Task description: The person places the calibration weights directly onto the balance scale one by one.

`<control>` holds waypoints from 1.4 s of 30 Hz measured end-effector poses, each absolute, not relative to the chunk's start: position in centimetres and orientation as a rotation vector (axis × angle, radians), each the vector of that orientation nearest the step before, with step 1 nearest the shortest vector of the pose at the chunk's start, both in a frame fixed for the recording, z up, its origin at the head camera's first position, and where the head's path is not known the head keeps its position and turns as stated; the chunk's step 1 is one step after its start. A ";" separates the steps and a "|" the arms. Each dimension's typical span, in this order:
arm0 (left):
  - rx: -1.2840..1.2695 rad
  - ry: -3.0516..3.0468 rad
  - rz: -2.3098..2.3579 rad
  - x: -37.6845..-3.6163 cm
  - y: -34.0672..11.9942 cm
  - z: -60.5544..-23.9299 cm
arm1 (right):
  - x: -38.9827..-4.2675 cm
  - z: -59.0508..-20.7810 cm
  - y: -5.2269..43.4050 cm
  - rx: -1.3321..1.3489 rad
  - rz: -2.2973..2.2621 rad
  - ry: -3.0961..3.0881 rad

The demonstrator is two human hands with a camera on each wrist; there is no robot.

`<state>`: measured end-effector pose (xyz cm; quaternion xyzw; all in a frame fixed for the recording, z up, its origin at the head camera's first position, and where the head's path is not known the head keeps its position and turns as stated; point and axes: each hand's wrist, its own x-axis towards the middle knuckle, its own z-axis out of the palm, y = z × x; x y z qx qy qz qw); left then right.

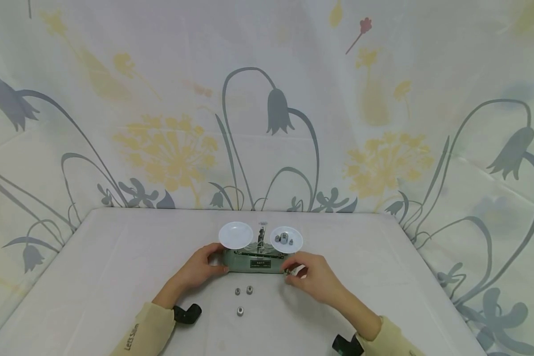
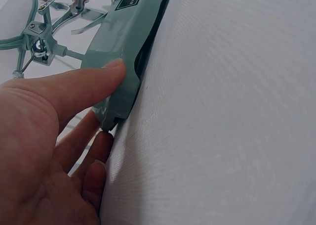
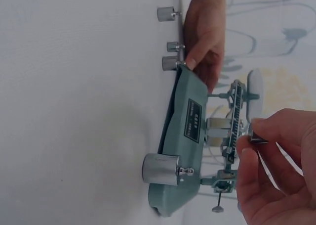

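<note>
A green balance scale (image 1: 253,263) stands mid-table with two white pans. The left pan (image 1: 235,235) is bare; the right pan (image 1: 287,239) carries a few small metal weights. My left hand (image 1: 219,260) grips the base's left end. The left wrist view shows the thumb (image 2: 98,79) lying on the green base (image 2: 126,42) and the fingers curled under its edge. My right hand (image 1: 292,275) hovers at the scale's right end. There it pinches a small metal weight (image 3: 258,137) between thumb and fingertips beside the beam. A larger cylinder weight (image 3: 160,169) stands on the table against the base.
Three loose weights lie in front of the scale, two close together (image 1: 244,290) and one nearer me (image 1: 240,311). A white cloth covers the table (image 1: 115,277). A flower-printed curtain (image 1: 267,123) hangs close behind and along both sides.
</note>
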<state>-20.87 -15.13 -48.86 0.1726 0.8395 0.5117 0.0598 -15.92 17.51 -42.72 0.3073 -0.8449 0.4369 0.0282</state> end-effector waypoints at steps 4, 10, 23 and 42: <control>0.516 2.544 1.545 -20.8 -15.2 -48.9 | -16.1 -42.2 17.8 0.925 1.343 -2.622; 0.508 2.541 1.544 -20.7 -15.1 -48.8 | -16.6 -41.4 18.1 0.903 1.286 -2.624; 0.512 2.547 1.537 -20.8 -15.1 -48.7 | -18.1 -39.1 18.7 0.884 1.228 -2.586; 0.501 2.573 1.512 -20.7 -15.0 -48.7 | -20.9 -39.3 18.1 0.830 1.263 -2.668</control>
